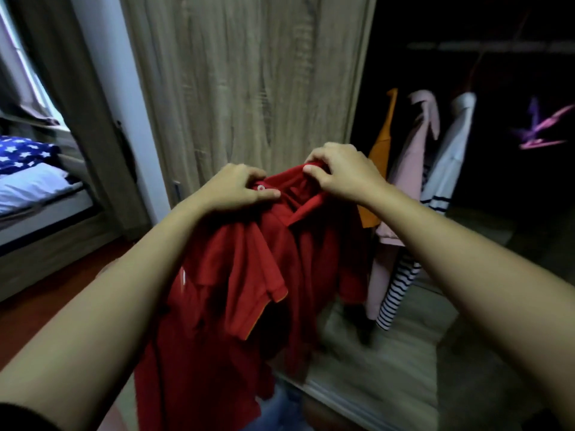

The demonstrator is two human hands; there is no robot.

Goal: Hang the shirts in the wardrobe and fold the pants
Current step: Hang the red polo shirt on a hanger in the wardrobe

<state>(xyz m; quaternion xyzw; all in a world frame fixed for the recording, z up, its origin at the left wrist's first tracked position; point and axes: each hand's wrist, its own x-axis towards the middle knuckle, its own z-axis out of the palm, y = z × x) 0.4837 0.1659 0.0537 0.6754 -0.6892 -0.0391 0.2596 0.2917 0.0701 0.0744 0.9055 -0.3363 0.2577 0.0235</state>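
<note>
A red polo shirt (pixel 245 275) hangs in front of me, its body draped down between my forearms. My left hand (pixel 236 189) pinches the collar next to a small white button. My right hand (pixel 339 174) grips the collar's far side, fingers curled over the fabric. Both hands hold the shirt up in front of the wooden wardrobe door (pixel 249 82). No hanger shows inside the shirt.
The open wardrobe to the right is dark. An orange shirt (pixel 381 144), a pink shirt (pixel 417 150) and a white striped shirt (pixel 451 157) hang there. Purple and pink hangers (pixel 541 129) hang further right. A bed (pixel 34 185) with a star-print pillow stands at left.
</note>
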